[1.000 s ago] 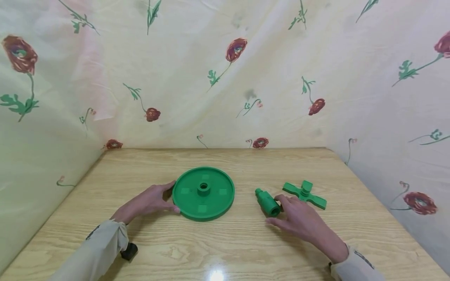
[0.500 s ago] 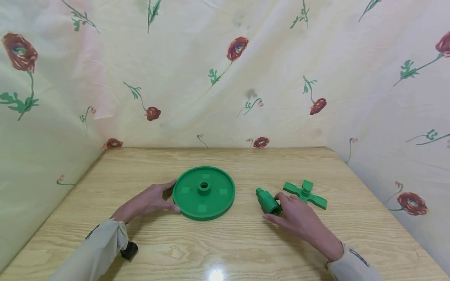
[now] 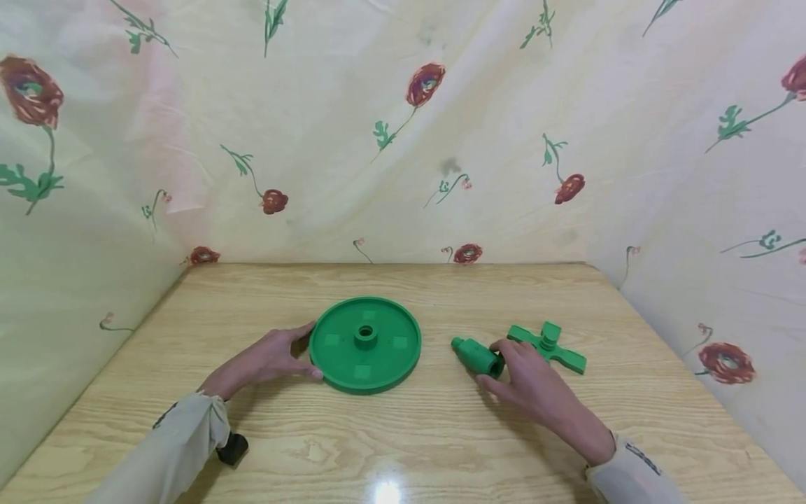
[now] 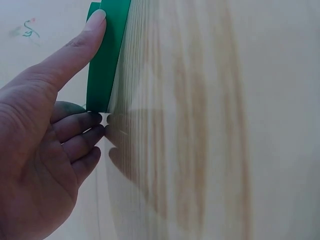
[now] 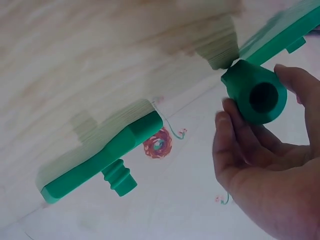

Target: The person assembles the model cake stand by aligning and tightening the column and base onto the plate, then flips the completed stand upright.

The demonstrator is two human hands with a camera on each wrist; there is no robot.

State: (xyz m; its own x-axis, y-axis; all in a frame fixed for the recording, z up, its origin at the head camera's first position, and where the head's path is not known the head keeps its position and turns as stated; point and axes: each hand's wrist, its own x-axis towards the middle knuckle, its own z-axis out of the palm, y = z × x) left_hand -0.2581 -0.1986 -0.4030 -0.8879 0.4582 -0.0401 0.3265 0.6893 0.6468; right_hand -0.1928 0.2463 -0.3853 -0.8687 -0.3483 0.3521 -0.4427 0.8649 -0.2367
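Observation:
A round green disc with a raised rim and a hollow central hub lies flat on the table. My left hand grips its left edge, the thumb on the near side; in the left wrist view the thumb presses the rim. To the right, my right hand holds a green bottle-shaped piece between thumb and fingers, its narrow tip pointing left. The right wrist view shows the round hole in the wide end of this piece, with the right hand around it.
A green propeller-like part with a short stem lies just beyond the right hand. Flower-patterned cloth surrounds the wooden table at the back and sides. A black object sits by the left sleeve.
The bottle-shaped piece has turned, its narrow tip swinging left, and my right thumb and fingers have closed on it. The left hand and disc stay in place.

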